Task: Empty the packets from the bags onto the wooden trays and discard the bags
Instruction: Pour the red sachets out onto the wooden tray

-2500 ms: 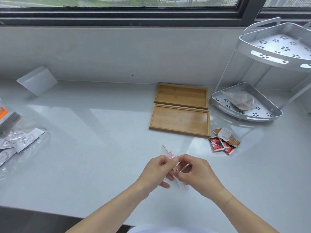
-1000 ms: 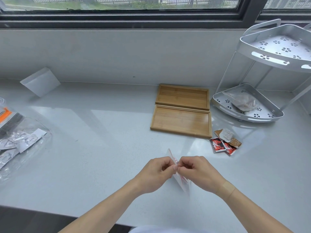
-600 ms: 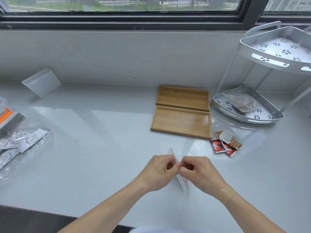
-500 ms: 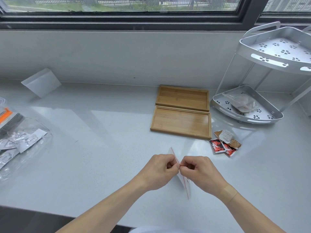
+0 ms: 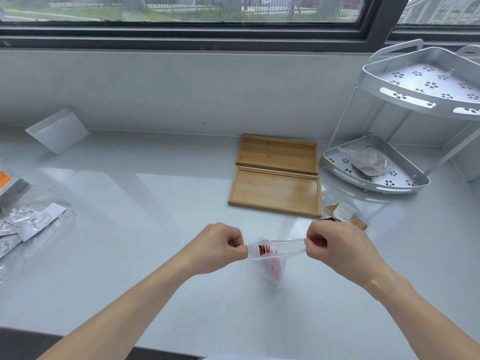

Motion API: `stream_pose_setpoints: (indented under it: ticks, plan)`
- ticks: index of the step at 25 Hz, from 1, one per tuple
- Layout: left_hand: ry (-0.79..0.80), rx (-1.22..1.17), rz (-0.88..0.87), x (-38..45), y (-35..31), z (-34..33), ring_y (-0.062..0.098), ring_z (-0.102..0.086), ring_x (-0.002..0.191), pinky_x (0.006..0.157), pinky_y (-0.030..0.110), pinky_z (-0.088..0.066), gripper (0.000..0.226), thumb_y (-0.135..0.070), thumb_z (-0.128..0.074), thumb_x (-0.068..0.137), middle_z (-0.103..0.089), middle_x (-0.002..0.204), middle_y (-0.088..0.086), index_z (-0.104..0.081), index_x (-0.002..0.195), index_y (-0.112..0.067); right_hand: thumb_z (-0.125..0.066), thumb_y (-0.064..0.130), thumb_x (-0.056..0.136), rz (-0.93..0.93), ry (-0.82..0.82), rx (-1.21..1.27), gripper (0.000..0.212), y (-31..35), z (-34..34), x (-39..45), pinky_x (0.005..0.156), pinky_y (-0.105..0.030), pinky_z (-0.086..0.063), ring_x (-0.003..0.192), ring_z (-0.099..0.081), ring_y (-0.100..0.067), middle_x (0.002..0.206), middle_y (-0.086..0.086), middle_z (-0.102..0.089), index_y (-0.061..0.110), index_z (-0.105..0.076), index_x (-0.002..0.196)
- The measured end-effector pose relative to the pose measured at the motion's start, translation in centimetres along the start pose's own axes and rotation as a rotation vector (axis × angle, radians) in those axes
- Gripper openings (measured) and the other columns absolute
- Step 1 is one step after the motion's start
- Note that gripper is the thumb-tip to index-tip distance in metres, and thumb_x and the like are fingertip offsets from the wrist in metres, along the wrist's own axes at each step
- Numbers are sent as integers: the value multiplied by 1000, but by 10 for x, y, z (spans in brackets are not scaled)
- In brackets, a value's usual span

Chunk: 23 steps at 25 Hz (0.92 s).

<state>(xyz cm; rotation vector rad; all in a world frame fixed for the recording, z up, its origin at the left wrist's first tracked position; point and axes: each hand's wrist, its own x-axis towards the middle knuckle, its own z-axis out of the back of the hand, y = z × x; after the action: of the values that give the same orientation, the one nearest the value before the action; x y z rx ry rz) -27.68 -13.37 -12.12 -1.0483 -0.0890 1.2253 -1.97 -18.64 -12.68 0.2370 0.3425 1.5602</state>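
A small clear plastic bag (image 5: 272,258) with red packets inside hangs above the white counter, its mouth stretched wide. My left hand (image 5: 220,246) pinches the left side of the mouth and my right hand (image 5: 335,245) pinches the right side. Two empty wooden trays lie beyond the hands, the near tray (image 5: 275,190) and the far tray (image 5: 278,153) side by side. A few loose red and brown packets (image 5: 342,215) lie just right of the near tray, partly hidden behind my right hand.
A white metal corner rack (image 5: 374,175) stands at the right with a crumpled clear bag (image 5: 368,161) on its lower shelf. Clear bags of silver packets (image 5: 28,224) lie at the left edge. A white folded card (image 5: 57,129) leans on the wall.
My hands have pulled apart sideways and the bag's mouth, pinched together before, is now stretched open between them.
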Motion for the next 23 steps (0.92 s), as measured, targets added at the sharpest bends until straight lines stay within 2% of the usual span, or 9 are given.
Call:
stream_pose_setpoints:
  ticks: [3,5,6,9,12,14,17,20,23]
  plan:
    - [26,-167,34,7,-13,6,10,-49,52,56,24,-41,22,-21,-62,80,-55,53,-8,-60,59,-19,-62,35,85,5,-74,-97,8,3,8,2,59,-31,-50,75,-57,-10,73,16,-60,29,-58,81]
    - [23,-247,26,13,-23,7,10,-48,50,54,20,-40,21,-19,-61,82,-55,50,-8,-61,61,-16,-66,37,83,102,-228,1,9,17,8,3,63,-30,-51,83,-59,-8,83,19,-63,32,-63,90]
    - [16,-276,20,15,-28,6,10,-47,49,52,17,-39,21,-18,-61,83,-55,48,-10,-61,63,-14,-65,42,83,165,-245,79,15,27,7,4,66,-27,-49,83,-58,-7,85,18,-65,31,-65,93]
    - [-20,-355,-2,19,-35,8,9,-44,47,45,11,-35,23,-15,-60,84,-53,47,-9,-59,61,-12,-61,56,80,262,-123,147,30,57,-2,15,69,-23,-45,81,-60,-7,84,16,-69,30,-70,93]
    - [-100,-494,-26,22,-26,14,12,-45,50,49,20,-35,27,-14,-58,88,-54,54,-2,-59,60,-14,-70,36,79,278,-175,111,10,72,-12,34,58,-25,-43,73,-65,-14,77,12,-70,26,-71,82]
    - [-252,-639,5,30,-10,11,16,-48,55,50,25,-35,22,-14,-56,90,-57,62,2,-63,69,-11,-70,29,80,243,-210,138,5,79,-9,47,56,-25,-42,71,-64,-15,77,11,-70,25,-68,78]
    - [-408,-746,234,48,27,-11,18,-55,67,54,28,-41,18,-24,-54,91,-65,86,5,-64,92,-9,-67,25,83,219,-246,171,6,87,0,62,59,-23,-40,74,-65,-13,83,13,-72,23,-69,78]
    - [-234,-855,420,62,52,-40,22,-61,82,62,33,-49,28,-32,-50,96,-68,112,9,-61,114,-13,-66,26,84,189,-269,244,5,85,12,74,64,-24,-44,77,-65,-11,84,15,-72,25,-69,80]
    - [-38,-1010,362,73,51,-53,21,-65,91,72,35,-50,29,-31,-49,99,-73,114,5,-66,116,-14,-68,28,83,148,-284,304,4,77,21,81,68,-32,-51,74,-64,-13,78,12,-71,25,-70,81]
